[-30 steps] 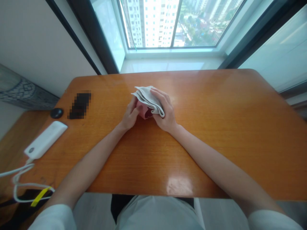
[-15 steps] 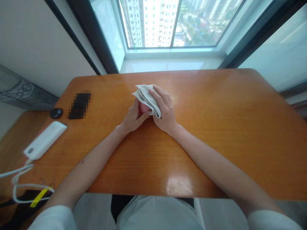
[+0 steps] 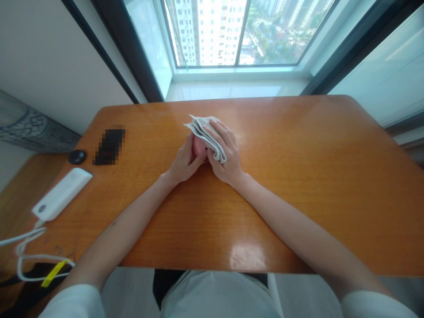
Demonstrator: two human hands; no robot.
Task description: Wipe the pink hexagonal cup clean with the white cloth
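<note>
Cloth: a folded off-white cloth (image 3: 206, 131) lies in layers over the rounded pink object (image 3: 199, 148), and both sit between the person's hands near the middle of the table.
Pink object: mostly hidden, so I can't tell what it is.
Progress so far: the cloth covers the far and right sides of the pink object, while a patch of pink stays bare beside the left fingers.
Left grip: the left hand (image 3: 183, 165) is closed, cupping the pink object from the near side.
Right grip: the right hand (image 3: 225, 151) is closed, its fingers spread over the cloth and pressing it onto the pink object.
Surface: a glossy orange-brown wooden table (image 3: 298, 185) with rounded corners carries a bright patch of glare near its front edge.
Left of the hands: a small round black puck (image 3: 77, 157), a dark flat item (image 3: 109, 145) too pixelated to name, and a white rectangular power bank (image 3: 62, 194) with a looped white cable (image 3: 39, 255) and a yellow tag (image 3: 54, 273).
Room: a tall window (image 3: 238, 35) beyond a pale sill (image 3: 232, 90) looks out on white tower blocks (image 3: 212, 31) and green treetops (image 3: 278, 39).
</note>
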